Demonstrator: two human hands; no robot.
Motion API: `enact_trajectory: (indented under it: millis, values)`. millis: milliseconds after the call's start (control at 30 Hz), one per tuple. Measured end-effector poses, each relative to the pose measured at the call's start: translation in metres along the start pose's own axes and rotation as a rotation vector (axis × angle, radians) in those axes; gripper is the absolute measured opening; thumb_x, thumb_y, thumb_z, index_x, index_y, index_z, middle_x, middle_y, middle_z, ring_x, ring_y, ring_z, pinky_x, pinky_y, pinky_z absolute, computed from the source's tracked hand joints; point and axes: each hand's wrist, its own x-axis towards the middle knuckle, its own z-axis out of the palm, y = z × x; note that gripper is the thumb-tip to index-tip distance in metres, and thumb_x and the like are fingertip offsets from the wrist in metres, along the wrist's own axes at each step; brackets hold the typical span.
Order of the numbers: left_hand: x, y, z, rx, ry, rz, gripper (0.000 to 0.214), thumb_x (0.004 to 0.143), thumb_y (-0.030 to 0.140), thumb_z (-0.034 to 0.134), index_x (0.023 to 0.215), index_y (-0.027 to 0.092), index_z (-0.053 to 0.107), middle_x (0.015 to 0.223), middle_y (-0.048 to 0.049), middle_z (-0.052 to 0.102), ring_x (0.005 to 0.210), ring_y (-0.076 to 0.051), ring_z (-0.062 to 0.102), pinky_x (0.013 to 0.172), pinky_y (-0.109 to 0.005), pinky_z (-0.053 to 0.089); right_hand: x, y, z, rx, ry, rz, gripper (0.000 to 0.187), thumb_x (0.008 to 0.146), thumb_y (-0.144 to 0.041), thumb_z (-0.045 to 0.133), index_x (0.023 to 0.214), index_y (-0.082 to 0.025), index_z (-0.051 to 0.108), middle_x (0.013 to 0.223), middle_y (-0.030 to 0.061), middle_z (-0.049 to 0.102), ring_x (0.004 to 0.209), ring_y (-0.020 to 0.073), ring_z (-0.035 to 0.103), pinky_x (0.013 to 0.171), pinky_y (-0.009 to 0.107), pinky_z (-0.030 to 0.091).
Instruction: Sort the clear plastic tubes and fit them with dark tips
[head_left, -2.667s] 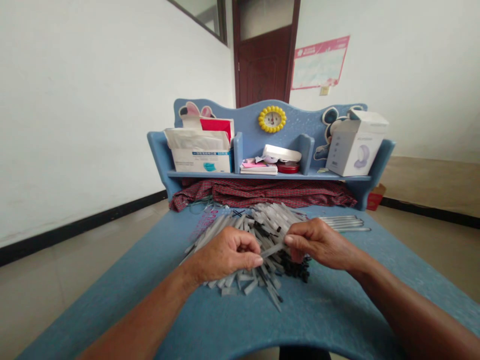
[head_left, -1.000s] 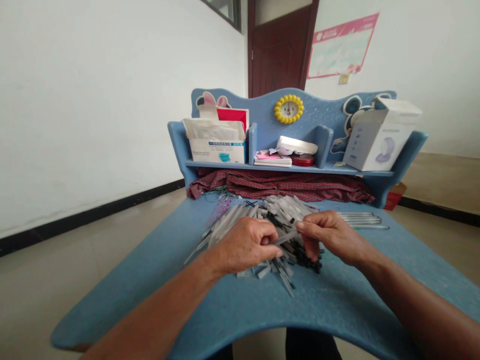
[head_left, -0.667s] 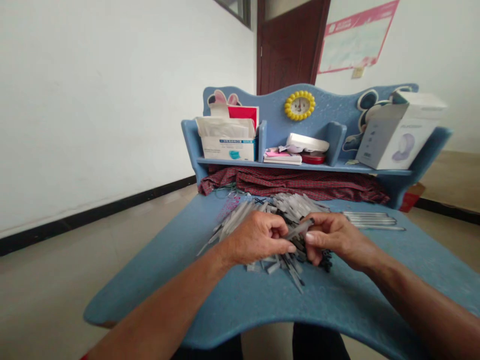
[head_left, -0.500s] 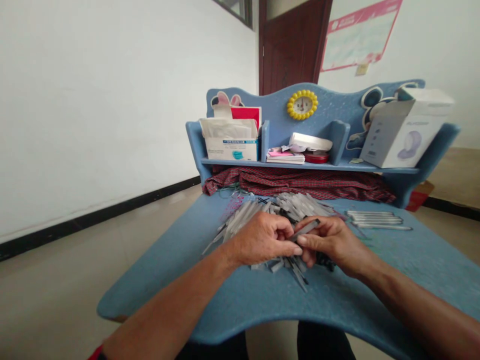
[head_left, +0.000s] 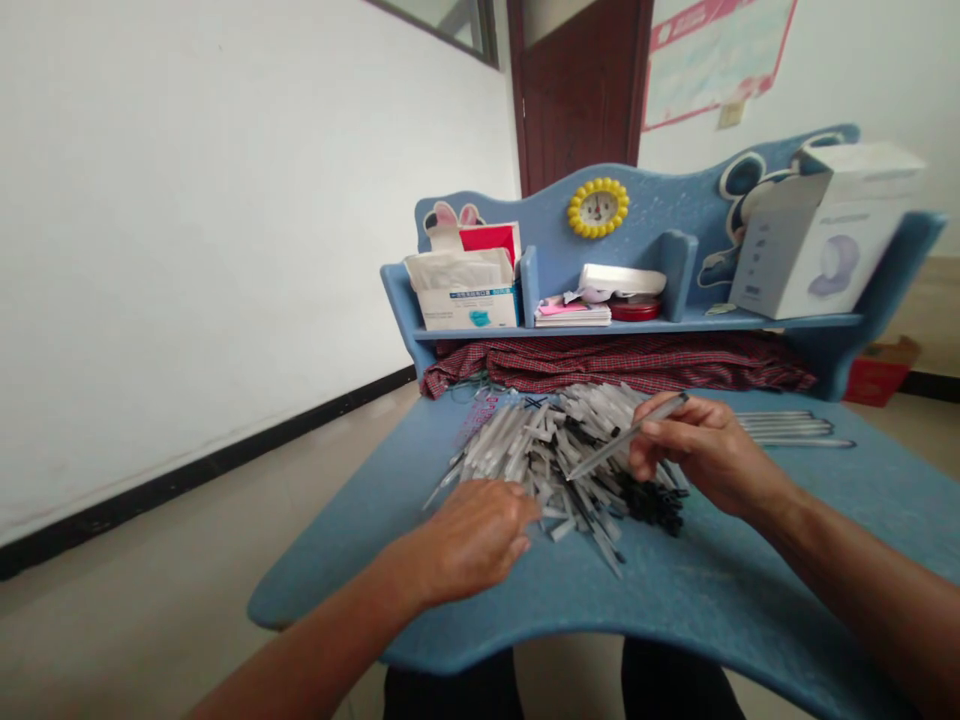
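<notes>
My right hand pinches a clear-barrelled pen with a black end, held slanting above a heap of pen parts. My left hand is closed, its fingers curled under at the near left edge of the heap; whatever it may hold is hidden. Below and between the hands spreads a pile of clear pen barrels, mixed with dark slender pieces. A cluster of small black caps lies at the right of the pile, under my right hand.
Several assembled pens lie side by side on the blue table, right of my right hand. A checked cloth is bunched under the shelf. A mask box and a white carton stand on the shelf.
My hands have separated from their meeting point over the pile. The right hand has lifted rightward with the pen; the left has drawn back left and nearer. The view has shifted slightly.
</notes>
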Motion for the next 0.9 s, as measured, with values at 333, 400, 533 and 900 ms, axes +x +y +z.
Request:
enact_trajectory:
  millis: [333, 400, 533, 900]
  values:
    - [-0.006, -0.001, 0.019, -0.069, 0.078, -0.082, 0.008, 0.080, 0.019, 0.051, 0.076, 0.017, 0.058, 0.082, -0.0035, 0.057, 0.076, -0.017, 0.056, 0.068, -0.027, 0.042, -0.002, -0.003, 0.000, 0.013, -0.042, -0.019, 0.010, 0.075, -0.023, 0.064, 0.081, -0.015, 0.066, 0.060, 0.0039, 0.068, 0.049, 0.0151, 0.061, 0.048, 0.026, 0.047]
    - [-0.010, -0.003, 0.019, -0.133, 0.117, -0.070, 0.008, 0.081, 0.018, 0.052, 0.077, 0.017, 0.058, 0.083, -0.0032, 0.056, 0.079, -0.017, 0.055, 0.070, -0.026, 0.041, -0.003, -0.003, 0.001, 0.024, -0.056, -0.006, 0.011, 0.074, -0.022, 0.065, 0.082, -0.015, 0.067, 0.060, 0.0039, 0.068, 0.049, 0.0150, 0.061, 0.049, 0.026, 0.048]
    - [-0.017, -0.005, 0.016, -0.312, 0.238, -0.071, 0.009, 0.083, 0.019, 0.049, 0.082, 0.016, 0.057, 0.075, 0.0000, 0.055, 0.072, -0.013, 0.053, 0.066, -0.022, 0.039, -0.007, -0.003, 0.006, 0.024, -0.110, 0.031, 0.012, 0.074, -0.022, 0.066, 0.083, -0.015, 0.067, 0.059, 0.0032, 0.067, 0.050, 0.0142, 0.061, 0.050, 0.026, 0.049]
    - [-0.007, 0.007, 0.013, -0.537, 0.535, -0.181, 0.006, 0.075, 0.021, 0.059, 0.076, 0.014, 0.059, 0.059, 0.0048, 0.055, 0.055, -0.008, 0.051, 0.056, -0.019, 0.038, -0.007, -0.001, 0.014, -0.072, -0.084, 0.032, 0.012, 0.075, -0.024, 0.066, 0.083, -0.015, 0.067, 0.058, 0.0021, 0.066, 0.048, 0.0132, 0.060, 0.048, 0.025, 0.049]
